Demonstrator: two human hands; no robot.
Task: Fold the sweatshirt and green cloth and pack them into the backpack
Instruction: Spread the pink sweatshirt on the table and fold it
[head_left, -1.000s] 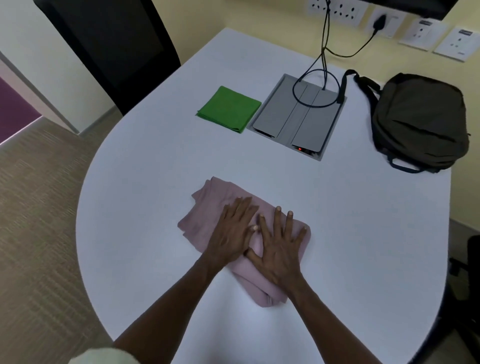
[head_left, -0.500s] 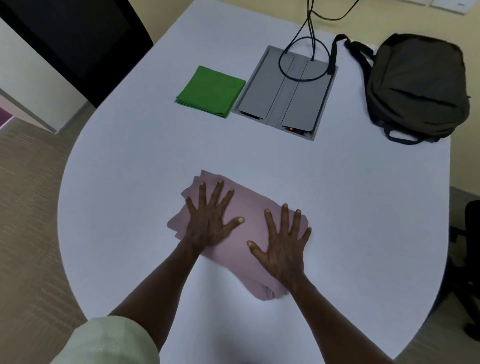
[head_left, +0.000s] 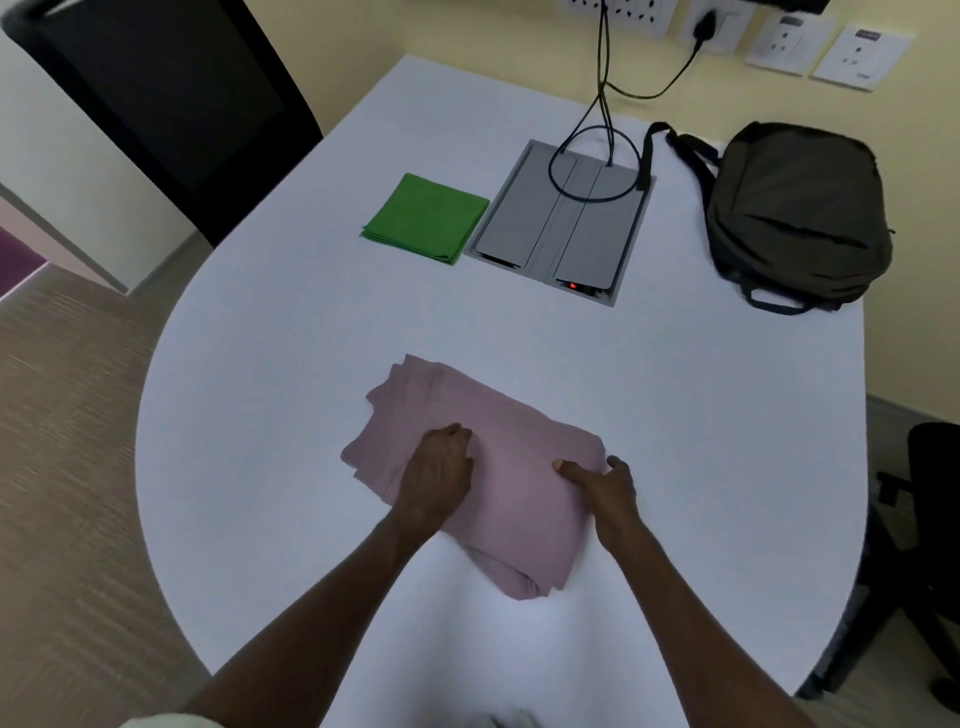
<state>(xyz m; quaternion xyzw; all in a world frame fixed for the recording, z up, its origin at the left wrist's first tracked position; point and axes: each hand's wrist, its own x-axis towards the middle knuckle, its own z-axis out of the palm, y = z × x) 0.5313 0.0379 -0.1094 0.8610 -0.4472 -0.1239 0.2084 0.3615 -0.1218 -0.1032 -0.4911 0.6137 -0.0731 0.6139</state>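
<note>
One view only, worn on the head, looking forward and steeply down across the white table (head_left: 675, 441). Close above the table's near rounded edge, with both forearms entering from below. Wide-angle, so the table's far end, wall sockets (head_left: 836, 52) and floor beside it all fit.

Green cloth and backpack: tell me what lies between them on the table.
In the head view, a grey cable hatch set into the table, with looped black cables on it, lies between the green cloth and the backpack.
</note>
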